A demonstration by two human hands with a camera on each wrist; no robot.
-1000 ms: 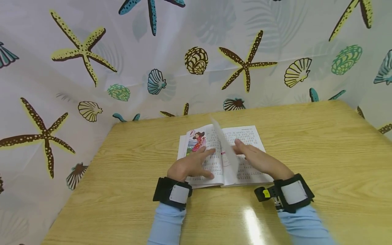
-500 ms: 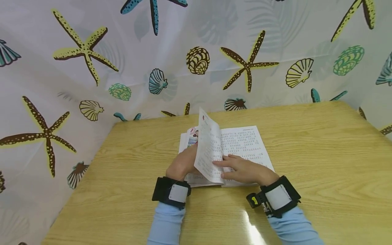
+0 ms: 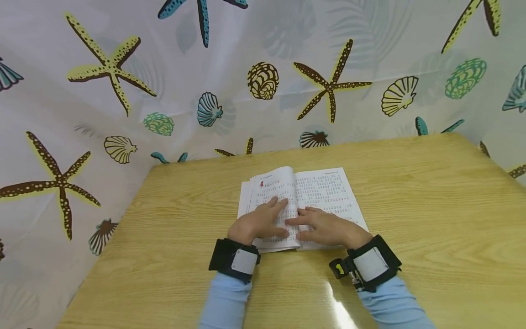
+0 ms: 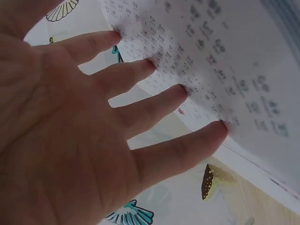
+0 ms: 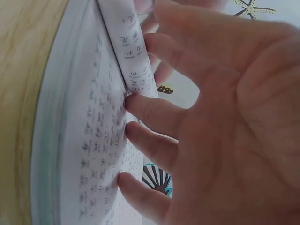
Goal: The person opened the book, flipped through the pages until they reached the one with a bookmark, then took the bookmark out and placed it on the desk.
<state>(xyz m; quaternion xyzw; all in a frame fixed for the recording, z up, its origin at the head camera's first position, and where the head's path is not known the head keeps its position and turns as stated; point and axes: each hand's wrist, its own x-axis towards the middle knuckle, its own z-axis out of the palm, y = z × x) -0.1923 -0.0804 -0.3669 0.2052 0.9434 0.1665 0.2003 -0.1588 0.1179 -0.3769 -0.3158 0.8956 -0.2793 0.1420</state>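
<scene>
An open book [image 3: 324, 187] with printed text lies on the table, a small red picture near the top of its left page. My left hand [image 3: 260, 223] rests on that left page with its fingers spread; in the left wrist view the fingertips [image 4: 183, 90] touch the printed paper. Close beside it, my right hand [image 3: 328, 227] lies over the lower right page, fingers reaching to the centre fold. The right wrist view shows its straight fingers [image 5: 154, 112] touching the paper along the fold, where the facing page [image 5: 133, 51] curves up.
The book sits on a light wooden table [image 3: 185, 205]. Behind and to the left hangs a white cloth [image 3: 172, 82] printed with starfish and shells. Both wrists wear black straps [image 3: 235, 260] over light blue sleeves [image 3: 225, 299].
A raised page has swung over to the left and now lies flat, covering the page with the coloured picture. The left hand came out from beneath it; the right hand moved left to the fold.
</scene>
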